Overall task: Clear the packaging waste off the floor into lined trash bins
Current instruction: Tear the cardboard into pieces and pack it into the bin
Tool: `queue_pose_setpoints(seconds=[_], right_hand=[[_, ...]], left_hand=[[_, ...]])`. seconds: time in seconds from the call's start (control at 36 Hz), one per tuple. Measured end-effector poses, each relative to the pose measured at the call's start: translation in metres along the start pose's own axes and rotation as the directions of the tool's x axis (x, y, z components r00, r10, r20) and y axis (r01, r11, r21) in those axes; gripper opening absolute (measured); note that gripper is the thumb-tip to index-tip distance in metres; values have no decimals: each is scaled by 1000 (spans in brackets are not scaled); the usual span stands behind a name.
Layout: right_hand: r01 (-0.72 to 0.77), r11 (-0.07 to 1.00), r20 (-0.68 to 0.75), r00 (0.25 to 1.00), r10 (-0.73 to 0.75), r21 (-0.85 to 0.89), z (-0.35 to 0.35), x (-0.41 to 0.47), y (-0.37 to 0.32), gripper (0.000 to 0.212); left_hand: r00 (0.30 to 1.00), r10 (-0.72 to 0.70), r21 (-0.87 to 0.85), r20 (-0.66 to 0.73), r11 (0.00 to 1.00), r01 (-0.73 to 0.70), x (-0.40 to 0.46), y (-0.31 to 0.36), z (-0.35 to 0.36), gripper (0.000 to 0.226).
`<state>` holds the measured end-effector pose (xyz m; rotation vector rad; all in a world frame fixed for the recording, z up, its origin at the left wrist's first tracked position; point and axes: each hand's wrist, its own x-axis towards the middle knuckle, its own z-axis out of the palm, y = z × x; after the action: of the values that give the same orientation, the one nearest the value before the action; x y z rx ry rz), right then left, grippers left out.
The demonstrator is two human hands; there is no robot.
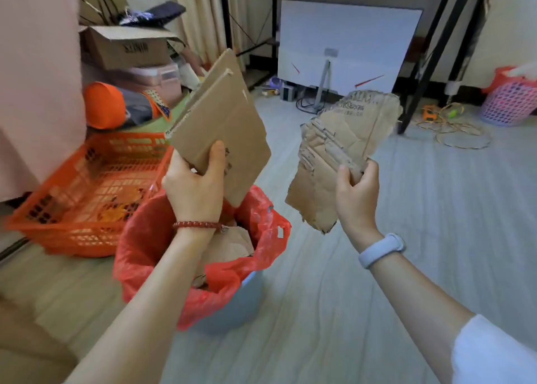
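Above the lined bin (247,293), two pieces of cardboard are held clear of the floor. A flat cardboard sheet (220,122) is gripped by the left hand (194,189), thumb pressed on its face and the fingers curled behind its lower edge, so that its bottom corner hangs just over the bin's mouth. To the right of the bin, a torn cardboard piece (340,154) with its corrugated layer exposed is pinched by the right hand (357,197) near its middle, thumb in front and fingers behind; it is well to the side of the opening and not yet over it. Inside the bin, crumpled brown cardboard can already be seen within the red bag liner (270,238), so spare room appears limited. The flat sheet is judged too broad to drop in flat; it would best be turned edge-down or folded first, then slid in beside what is there. The torn piece should be brought over the opening before being let go. Care is called for at the liner's rim, which could be dragged inward by a stiff edge. Left of the bin an orange basket (87,209) stands on the floor, and far to the right of the bin a pink basket (505,104) with its own liner is seen.
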<state>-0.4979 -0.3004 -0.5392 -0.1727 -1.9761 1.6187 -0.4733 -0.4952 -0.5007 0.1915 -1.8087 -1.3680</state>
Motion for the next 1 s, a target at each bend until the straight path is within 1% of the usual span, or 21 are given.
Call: queue_pose_setpoints(seconds=[0.06, 0.11, 0.14, 0.19, 0.22, 0.25, 0.33, 0.42, 0.47, 0.56, 0.61, 0.67, 0.69, 0.72, 0.75, 0.78, 0.81, 0.83, 0.89, 0.94, 1.0], right_hand=[[8, 999, 24, 1000, -9, 37, 21, -3, -11, 28], [21, 999, 68, 997, -24, 46, 40, -7, -17, 27], [28, 999, 98, 995, -32, 42, 49, -10, -19, 24], [30, 999, 173, 984, -35, 30, 62, -17, -20, 5], [37, 999, 195, 980, -38, 11, 68, -20, -19, 8], [51, 999, 225, 973, -46, -16, 73, -22, -18, 16], [94, 991, 314, 947, -61, -94, 82, -30, -15, 24], [125, 980, 382, 922, -58, -153, 86, -36, -12, 30], [133, 974, 427, 903, -43, -183, 87, -40, -10, 32], [143, 966, 470, 882, -26, -214, 86, -43, -8, 33], [151, 964, 478, 878, -31, -217, 88, -42, -5, 31], [154, 963, 479, 877, -29, -223, 90, -42, -3, 31], [161, 961, 472, 881, -36, -227, 91, -42, -3, 32], [174, 960, 462, 885, -54, -222, 92, -43, -2, 32], [194, 959, 451, 889, -83, -205, 93, -44, -3, 31], [214, 961, 444, 889, -117, -174, 94, -46, -4, 29], [230, 964, 445, 884, -148, -137, 96, -48, -7, 28], [235, 966, 450, 878, -164, -105, 100, -50, -7, 26], [237, 968, 494, 853, -171, -75, 110, -54, -9, 25], [265, 957, 602, 786, -143, -120, 123, -57, -7, 30], [302, 923, 758, 652, -18, -239, 134, -63, 4, 42]], left_hand=[[999, 39, 93, 4, 995, -39, 17, -6, -28, 30], [996, 34, 228, 80, 972, -51, 29, -11, -52, 23], [991, 16, 296, 134, 953, -56, 34, -16, -62, 16], [978, -3, 415, 211, 906, -87, 37, -26, -79, 11], [969, -16, 472, 247, 875, -106, 36, -31, -84, 13], [954, -49, 547, 295, 828, -126, 34, -36, -86, 18], [873, -202, 780, 445, 566, -267, 26, -56, -81, 34], [773, -358, 820, 524, 457, -344, 9, -77, -67, 46], [676, -481, 828, 559, 377, -416, -6, -85, -59, 49], [471, -611, 742, 636, 316, -592, -25, -91, -54, 51], [302, -669, 652, 679, 360, -668, -33, -90, -56, 46], [99, -721, 586, 686, 467, -663, -35, -85, -62, 45], [32, -748, 594, 663, 500, -630, -34, -80, -66, 44], [40, -744, 599, 667, 503, -623, -32, -79, -69, 41], [121, -702, 590, 702, 478, -651, -27, -79, -71, 38], [240, -627, 579, 741, 415, -702, -21, -80, -74, 36], [376, -557, 620, 741, 350, -703, -15, -85, -77, 36], [492, -479, 667, 727, 323, -671, -9, -88, -82, 35], [678, -303, 735, 669, 405, -544, 0, -94, -95, 30], [828, -135, 750, 544, 520, -409, 6, -100, -109, 22], [896, -106, 754, 431, 588, -293, 7, -107, -121, 19]])
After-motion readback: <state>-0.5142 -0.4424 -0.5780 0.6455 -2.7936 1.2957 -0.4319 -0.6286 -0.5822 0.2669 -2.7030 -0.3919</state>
